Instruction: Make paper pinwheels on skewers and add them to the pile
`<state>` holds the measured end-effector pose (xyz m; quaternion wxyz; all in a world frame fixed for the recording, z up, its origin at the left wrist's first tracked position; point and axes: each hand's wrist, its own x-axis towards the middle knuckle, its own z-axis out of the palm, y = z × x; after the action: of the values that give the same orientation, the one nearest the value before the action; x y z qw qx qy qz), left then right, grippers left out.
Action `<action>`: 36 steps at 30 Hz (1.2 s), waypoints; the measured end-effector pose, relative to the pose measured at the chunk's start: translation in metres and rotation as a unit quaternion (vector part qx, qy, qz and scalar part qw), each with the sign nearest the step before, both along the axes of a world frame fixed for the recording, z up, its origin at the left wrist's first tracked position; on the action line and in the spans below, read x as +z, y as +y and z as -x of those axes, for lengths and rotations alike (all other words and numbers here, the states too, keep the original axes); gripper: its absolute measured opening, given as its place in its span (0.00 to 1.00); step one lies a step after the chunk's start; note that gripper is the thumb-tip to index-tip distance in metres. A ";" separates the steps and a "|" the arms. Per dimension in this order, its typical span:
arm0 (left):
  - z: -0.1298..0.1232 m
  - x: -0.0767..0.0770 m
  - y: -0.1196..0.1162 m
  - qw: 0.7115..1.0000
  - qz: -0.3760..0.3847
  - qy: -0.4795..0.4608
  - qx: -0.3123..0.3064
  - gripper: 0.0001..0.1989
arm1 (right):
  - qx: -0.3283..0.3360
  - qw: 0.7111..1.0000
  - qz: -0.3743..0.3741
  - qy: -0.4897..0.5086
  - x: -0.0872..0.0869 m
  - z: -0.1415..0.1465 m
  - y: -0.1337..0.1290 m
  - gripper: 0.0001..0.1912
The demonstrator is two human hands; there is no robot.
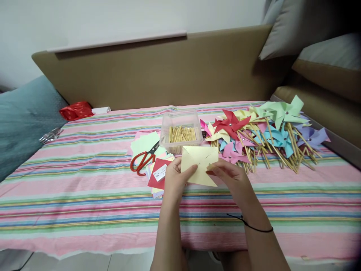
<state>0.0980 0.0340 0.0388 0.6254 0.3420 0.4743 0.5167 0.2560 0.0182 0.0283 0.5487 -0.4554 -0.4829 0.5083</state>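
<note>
Between my two hands is a square of pale yellow paper (200, 175), with slits cut in from its corners and small holes in it. My left hand (178, 175) grips its left side, the thumb pressed flat near the centre. On the right side, the fingers of my right hand (229, 175) pinch the paper by its edge. Just beyond the paper stands a clear plastic box (181, 117) holding many short bamboo sticks (182, 134). Beside my left hand lie red paper (153, 181) and a small white box (160, 172), on a stack of coloured sheets.
Red-handled scissors (143, 160) lie on pale green paper (145, 145) to the left. Many finished paper pinwheels (230, 125) on sticks are piled at right. A red plastic bag (76, 111) sits far left on the striped cloth (84, 195).
</note>
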 end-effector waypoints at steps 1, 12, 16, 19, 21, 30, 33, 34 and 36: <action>0.000 0.000 0.000 1.000 -0.002 0.002 -0.003 0.21 | -0.014 1.000 0.004 0.006 -0.001 0.002 0.000 0.11; -0.004 0.002 -0.002 0.999 -0.011 -0.001 -0.036 0.23 | -0.115 0.991 0.064 0.026 -0.004 0.016 0.002 0.15; -0.004 -0.001 -0.001 1.000 -0.014 -0.011 -0.024 0.25 | -0.116 0.991 0.053 0.030 -0.004 0.017 0.004 0.15; -0.003 -0.001 0.000 0.999 -0.014 -0.015 -0.027 0.25 | -0.108 0.992 0.044 0.040 -0.005 0.018 0.005 0.16; -0.003 0.000 0.000 0.999 -0.007 -0.012 -0.032 0.25 | -0.109 0.992 0.042 0.036 -0.006 0.018 0.005 0.16; -0.007 0.000 0.000 1.000 -0.015 -0.005 0.009 0.23 | -0.099 0.991 0.043 0.080 -0.004 0.023 0.003 0.21; -0.008 0.001 0.000 1.000 -0.016 0.003 0.022 0.23 | -0.126 0.985 0.029 0.115 -0.001 0.027 0.003 0.34; -0.008 0.001 -0.001 1.000 -0.011 0.005 0.029 0.23 | -0.131 0.983 0.032 0.123 0.000 0.029 0.003 0.40; -0.009 0.003 -0.001 0.999 -0.004 0.006 0.036 0.23 | -0.127 0.980 0.051 0.143 0.001 0.030 0.003 0.48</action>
<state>0.1074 0.0333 0.0415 0.6018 0.3305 0.4881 0.5389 0.2255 0.0210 0.0298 0.6484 -0.4633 -0.3113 0.5178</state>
